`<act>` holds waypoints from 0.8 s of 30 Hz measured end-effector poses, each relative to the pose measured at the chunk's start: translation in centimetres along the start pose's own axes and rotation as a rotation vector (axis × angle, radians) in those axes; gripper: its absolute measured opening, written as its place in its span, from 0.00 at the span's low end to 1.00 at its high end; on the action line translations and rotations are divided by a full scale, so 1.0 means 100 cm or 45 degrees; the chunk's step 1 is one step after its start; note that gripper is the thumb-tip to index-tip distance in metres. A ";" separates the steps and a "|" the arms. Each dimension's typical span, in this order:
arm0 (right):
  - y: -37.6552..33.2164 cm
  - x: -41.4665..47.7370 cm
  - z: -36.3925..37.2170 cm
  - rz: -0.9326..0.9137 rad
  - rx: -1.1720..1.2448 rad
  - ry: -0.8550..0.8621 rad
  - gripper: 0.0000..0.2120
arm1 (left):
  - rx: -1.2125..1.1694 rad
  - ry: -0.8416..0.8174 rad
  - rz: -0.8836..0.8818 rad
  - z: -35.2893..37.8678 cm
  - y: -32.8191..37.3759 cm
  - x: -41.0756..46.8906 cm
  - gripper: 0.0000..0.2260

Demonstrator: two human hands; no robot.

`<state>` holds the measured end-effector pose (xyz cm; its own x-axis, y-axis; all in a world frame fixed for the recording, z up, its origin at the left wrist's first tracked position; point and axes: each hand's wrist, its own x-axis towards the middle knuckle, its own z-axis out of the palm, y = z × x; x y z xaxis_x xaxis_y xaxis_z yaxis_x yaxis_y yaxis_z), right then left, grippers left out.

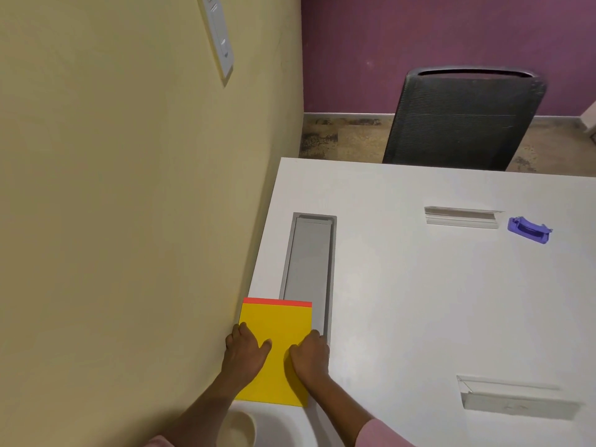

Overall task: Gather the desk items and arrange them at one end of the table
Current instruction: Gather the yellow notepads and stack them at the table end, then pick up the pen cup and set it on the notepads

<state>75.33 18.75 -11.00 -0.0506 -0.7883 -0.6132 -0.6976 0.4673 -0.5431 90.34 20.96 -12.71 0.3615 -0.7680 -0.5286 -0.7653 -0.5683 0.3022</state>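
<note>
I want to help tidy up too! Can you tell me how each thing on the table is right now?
Yellow notepad: flat by the wall, partly over the grey slot, both hands on it.
Left hand: resting on the notepad.
Right hand: resting on the notepad.
Grey slot: lid shut.
Purple stapler: lying alone, far side.
Clear holder: lying flat, untouched.
Second clear holder: lying flat, untouched.
Bowl: upright near the table edge.

no text can be read; wall panel (219, 37) markings blurred
</note>
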 end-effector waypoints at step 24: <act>0.058 -0.057 -0.095 -0.007 0.391 0.253 0.25 | 0.577 0.403 0.541 0.008 0.093 -0.065 0.31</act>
<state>64.77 22.09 -5.18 -0.2060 -0.8395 -0.5029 -0.4528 0.5373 -0.7115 80.41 20.87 -7.12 0.0662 -0.9848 -0.1607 -0.9968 -0.0726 0.0345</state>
